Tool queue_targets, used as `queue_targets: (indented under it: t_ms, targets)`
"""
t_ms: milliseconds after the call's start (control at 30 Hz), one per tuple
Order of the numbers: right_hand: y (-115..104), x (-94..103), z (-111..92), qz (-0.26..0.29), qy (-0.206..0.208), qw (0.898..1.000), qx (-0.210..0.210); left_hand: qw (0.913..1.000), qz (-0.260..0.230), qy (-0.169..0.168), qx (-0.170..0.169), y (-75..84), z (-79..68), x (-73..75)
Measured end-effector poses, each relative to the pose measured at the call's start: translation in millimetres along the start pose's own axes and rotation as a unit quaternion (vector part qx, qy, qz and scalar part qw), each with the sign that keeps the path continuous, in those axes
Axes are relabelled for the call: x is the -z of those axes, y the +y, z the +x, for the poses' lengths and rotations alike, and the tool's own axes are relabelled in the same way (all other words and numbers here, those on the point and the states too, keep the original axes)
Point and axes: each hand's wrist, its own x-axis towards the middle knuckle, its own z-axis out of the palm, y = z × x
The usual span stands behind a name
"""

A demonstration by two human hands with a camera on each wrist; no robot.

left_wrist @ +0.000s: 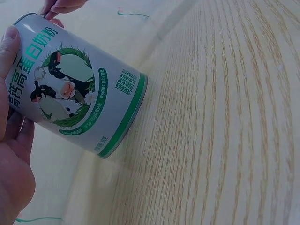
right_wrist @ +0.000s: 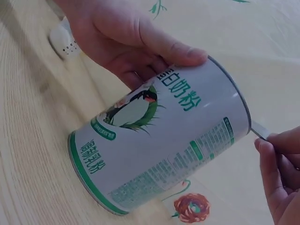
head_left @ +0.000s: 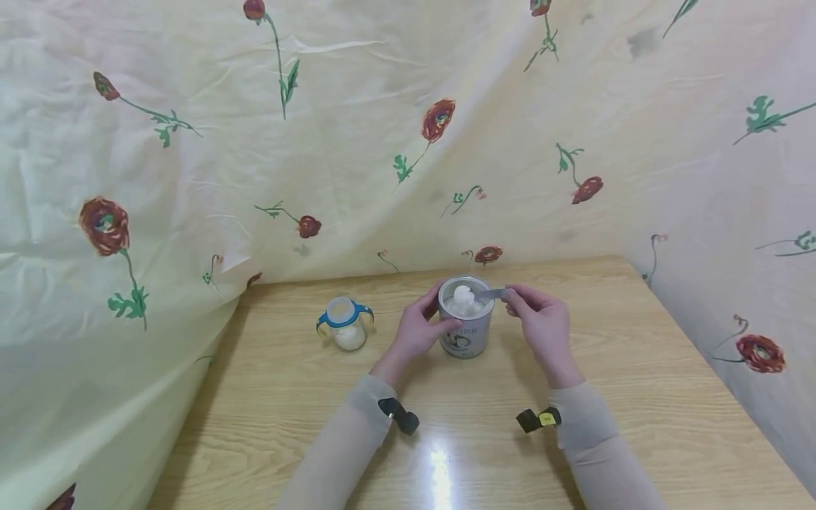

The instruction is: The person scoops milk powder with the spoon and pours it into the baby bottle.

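Note:
A milk powder can (head_left: 464, 338) stands lidless on the table, with white powder showing inside its rim. My left hand (head_left: 421, 327) grips the can from its left side, thumb across the front. The can's label, with a cow picture (left_wrist: 65, 89), faces the left wrist camera. At the can's right rim my right hand (head_left: 542, 320) pinches the end of a flat grey scoop handle (head_left: 489, 295). The scoop's far end lies inside the can's mouth under a heaped white mound of powder (head_left: 464, 295). Only the handle's tip shows in the right wrist view, by the right fingertips (right_wrist: 263, 144).
Left of the can stands a small clear bottle (head_left: 348, 334) with a blue two-handled collar and white contents in its base. Behind the wooden table (head_left: 287, 425) hangs a cream cloth (head_left: 357, 142) printed with red flowers, which also runs along both sides.

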Motion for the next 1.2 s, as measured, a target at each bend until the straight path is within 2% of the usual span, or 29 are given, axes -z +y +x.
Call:
queue_targets:
  t_ms: [667,1200]
  targets:
    - [4.8,-7.5,-0.1,0.03,0.039,0.998,0.028,1.0,-0.004,-0.002,-0.002,-1.3,-0.1,0.2]
    - [7.2,-5.6,0.9,0.0,0.024,1.0,0.016,0.9999,-0.01,-0.001,-0.01,-2.0,0.0,-0.2]
